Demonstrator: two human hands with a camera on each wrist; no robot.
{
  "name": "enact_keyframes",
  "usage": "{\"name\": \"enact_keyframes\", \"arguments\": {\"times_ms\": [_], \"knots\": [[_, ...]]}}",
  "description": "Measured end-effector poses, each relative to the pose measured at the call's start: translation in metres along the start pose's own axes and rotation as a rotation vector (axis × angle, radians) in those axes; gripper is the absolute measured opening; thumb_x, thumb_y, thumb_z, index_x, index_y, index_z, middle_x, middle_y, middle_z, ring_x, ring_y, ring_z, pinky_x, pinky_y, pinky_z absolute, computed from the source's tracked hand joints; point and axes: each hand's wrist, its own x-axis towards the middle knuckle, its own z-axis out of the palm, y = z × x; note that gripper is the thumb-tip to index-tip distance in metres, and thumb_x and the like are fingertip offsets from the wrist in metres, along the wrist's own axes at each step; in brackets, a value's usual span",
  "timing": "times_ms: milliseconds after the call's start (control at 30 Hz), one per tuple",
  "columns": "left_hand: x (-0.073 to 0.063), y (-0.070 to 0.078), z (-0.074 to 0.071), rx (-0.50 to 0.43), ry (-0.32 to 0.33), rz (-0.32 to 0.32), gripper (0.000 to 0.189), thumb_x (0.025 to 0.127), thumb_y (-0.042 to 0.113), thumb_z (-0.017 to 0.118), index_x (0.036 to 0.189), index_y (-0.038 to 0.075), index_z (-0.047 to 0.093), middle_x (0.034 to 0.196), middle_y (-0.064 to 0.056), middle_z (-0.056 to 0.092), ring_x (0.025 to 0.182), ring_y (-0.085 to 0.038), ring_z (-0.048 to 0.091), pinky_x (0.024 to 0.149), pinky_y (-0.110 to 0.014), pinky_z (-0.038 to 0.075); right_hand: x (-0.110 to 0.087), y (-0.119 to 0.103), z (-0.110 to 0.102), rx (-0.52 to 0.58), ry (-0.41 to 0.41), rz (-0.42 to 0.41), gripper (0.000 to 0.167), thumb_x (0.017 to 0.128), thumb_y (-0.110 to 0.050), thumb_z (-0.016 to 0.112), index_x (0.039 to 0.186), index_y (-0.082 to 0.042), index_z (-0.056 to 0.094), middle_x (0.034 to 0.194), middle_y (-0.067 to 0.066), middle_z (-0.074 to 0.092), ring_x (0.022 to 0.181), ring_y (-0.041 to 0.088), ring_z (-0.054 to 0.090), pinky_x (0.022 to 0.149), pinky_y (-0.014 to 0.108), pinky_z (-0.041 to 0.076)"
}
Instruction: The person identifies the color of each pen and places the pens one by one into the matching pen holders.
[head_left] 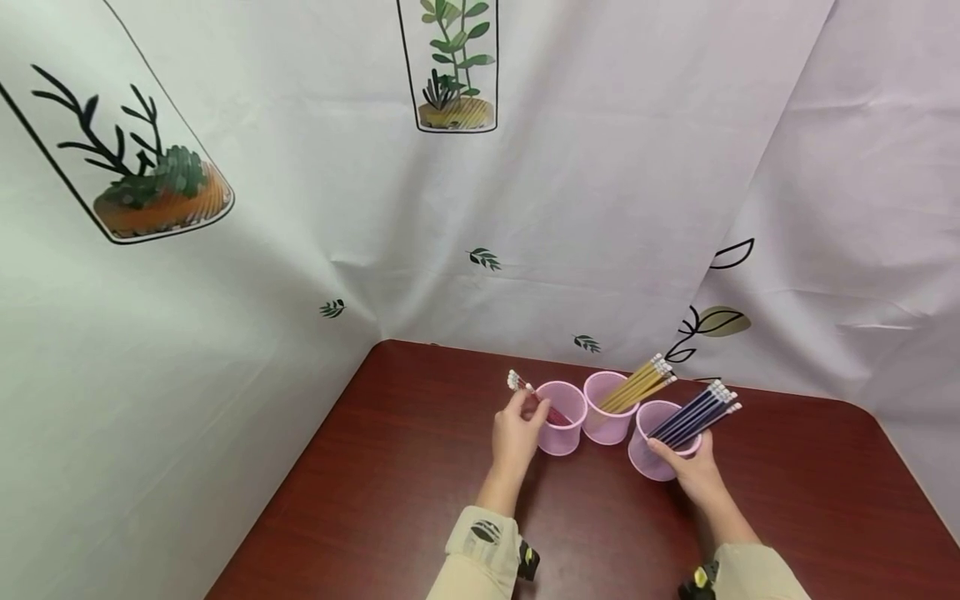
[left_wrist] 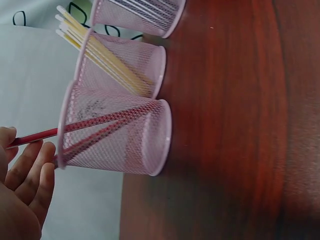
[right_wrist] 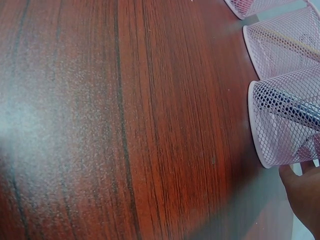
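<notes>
Three pink mesh cups stand side by side on the table. My left hand [head_left: 516, 435] is at the left cup [head_left: 559, 442] and pinches a red pencil [left_wrist: 37, 136] between thumb and finger; its lower end is inside that cup. Other red pencils lean there too, their white ends bunched beside the hand. Yellow pencils [head_left: 636, 388] slant to the right in the middle cup [head_left: 606, 430]. Dark blue pencils [head_left: 692, 417] lean right in the right cup [head_left: 649, 468]. My right hand [head_left: 697, 471] grips this cup's near right side, thumb near the rim; its fingers are partly hidden.
The dark red-brown wooden table [head_left: 390, 467] extends around the cups. Behind it and to the left hangs a pale cloth [head_left: 622, 208] with plant drawings, meeting the table's back edge close behind the cups.
</notes>
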Motion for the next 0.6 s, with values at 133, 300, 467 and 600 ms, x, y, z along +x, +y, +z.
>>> {"name": "enact_keyframes", "arguments": {"times_ms": [133,300,467,600], "knots": [[-0.003,-0.008,0.000,0.001,0.015,-0.011,0.012,0.082,0.020,0.070,0.089,0.011,0.066,0.078,-0.001,0.070,0.070,-0.010,0.066,0.062,-0.024,0.053,-0.001,0.000,0.001,0.009,-0.005,0.003,0.082,0.084,-0.017,0.068,0.140,-0.002,0.009,0.134,0.020,0.031,0.115,0.022,0.032,0.089,0.013,0.022],[-0.005,-0.017,-0.001,0.012,0.030,-0.042,0.013,0.081,0.021,0.071,0.085,0.010,0.066,0.076,0.001,0.067,0.068,-0.010,0.062,0.061,-0.023,0.051,0.000,-0.001,0.002,0.011,-0.025,0.007,0.084,0.085,-0.018,0.067,0.140,-0.001,0.007,0.136,0.022,0.029,0.117,0.024,0.032,0.096,0.022,0.024],[-0.002,-0.022,-0.003,0.050,0.029,-0.047,0.013,0.081,0.022,0.072,0.081,0.010,0.065,0.074,0.003,0.062,0.065,-0.008,0.058,0.059,-0.022,0.049,0.002,-0.002,0.001,0.013,-0.047,0.016,0.087,0.085,-0.019,0.067,0.141,-0.002,0.003,0.139,0.024,0.025,0.121,0.028,0.029,0.104,0.039,0.021],[0.000,-0.027,-0.003,0.109,0.009,-0.064,0.015,0.082,0.026,0.070,0.080,0.013,0.065,0.071,0.006,0.060,0.064,-0.007,0.056,0.058,-0.023,0.047,0.002,-0.002,0.001,0.012,-0.047,0.023,0.088,0.085,-0.019,0.067,0.142,-0.001,0.003,0.139,0.025,0.024,0.123,0.030,0.028,0.106,0.044,0.019]]}}
